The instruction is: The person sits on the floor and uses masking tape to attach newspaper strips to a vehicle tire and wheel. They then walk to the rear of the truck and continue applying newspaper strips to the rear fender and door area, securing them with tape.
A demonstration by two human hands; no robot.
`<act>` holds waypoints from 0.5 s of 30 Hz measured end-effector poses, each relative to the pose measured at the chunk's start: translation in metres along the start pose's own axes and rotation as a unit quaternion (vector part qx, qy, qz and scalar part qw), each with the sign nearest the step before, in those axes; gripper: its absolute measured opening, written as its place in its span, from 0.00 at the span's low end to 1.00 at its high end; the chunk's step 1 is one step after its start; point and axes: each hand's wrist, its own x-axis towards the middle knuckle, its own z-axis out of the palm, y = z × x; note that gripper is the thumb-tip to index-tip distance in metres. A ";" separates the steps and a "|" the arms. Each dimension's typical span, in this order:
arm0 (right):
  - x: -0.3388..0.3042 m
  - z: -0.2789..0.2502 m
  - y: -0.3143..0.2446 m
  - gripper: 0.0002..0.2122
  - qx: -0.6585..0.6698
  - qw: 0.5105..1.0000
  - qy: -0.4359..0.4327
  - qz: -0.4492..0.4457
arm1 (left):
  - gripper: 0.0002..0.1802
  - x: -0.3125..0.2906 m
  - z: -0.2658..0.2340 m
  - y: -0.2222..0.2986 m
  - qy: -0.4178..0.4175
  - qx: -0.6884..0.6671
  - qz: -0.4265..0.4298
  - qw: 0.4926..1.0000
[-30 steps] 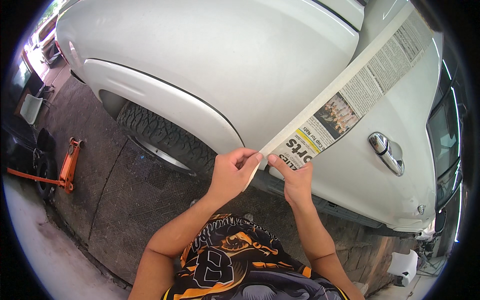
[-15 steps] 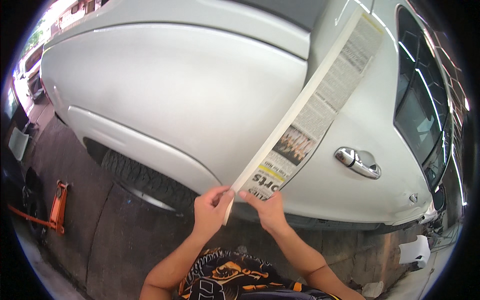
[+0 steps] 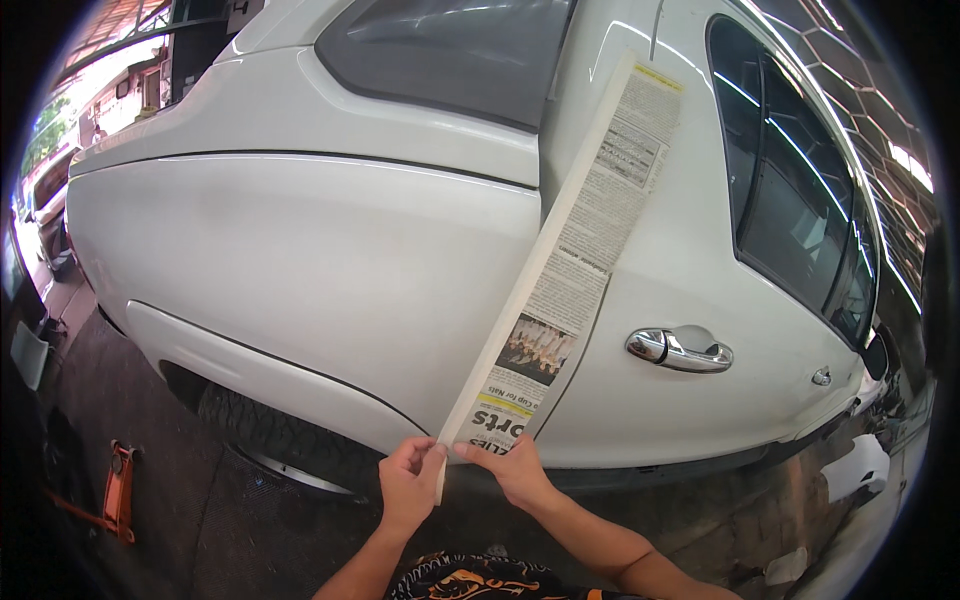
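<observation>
A long folded strip of newspaper [image 3: 585, 235] runs slantwise up the white side of a vehicle, across the seam in front of the rear side panel [image 3: 310, 250]. Cream masking tape [image 3: 530, 250] lines its left edge, and a short tail of tape hangs past the lower end. My left hand [image 3: 408, 490] pinches the tape at that lower end between thumb and fingers. Beside it, my right hand [image 3: 522, 475] grips the bottom of the newspaper, thumb on the printed face; its other fingers are partly hidden. Both hands are near the vehicle's lower edge.
A chrome door handle [image 3: 680, 350] and dark side windows [image 3: 800, 190] lie right of the strip. Below the panel is a rear tire [image 3: 270, 430]. An orange floor jack [image 3: 118, 500] stands at left; a white panel-like piece [image 3: 858, 470] lies at right.
My view has shifted, so the vehicle's upper part shows more and the hands appear lower in the picture. Both hands keep their hold at the strip's lower end.
</observation>
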 end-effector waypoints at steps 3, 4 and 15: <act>0.001 -0.005 -0.007 0.15 -0.014 1.000 -0.010 0.009 | 0.07 0.000 0.000 0.002 -0.006 0.027 0.014 1.000; 0.001 -0.007 -0.014 0.16 -0.012 1.000 -0.011 0.011 | 0.07 -0.002 -0.001 0.001 -0.008 0.036 0.016 0.999; 0.018 -0.027 -0.133 0.30 -0.652 0.545 0.060 -0.524 | 0.09 -0.001 -0.012 0.011 -0.041 0.049 -0.012 0.998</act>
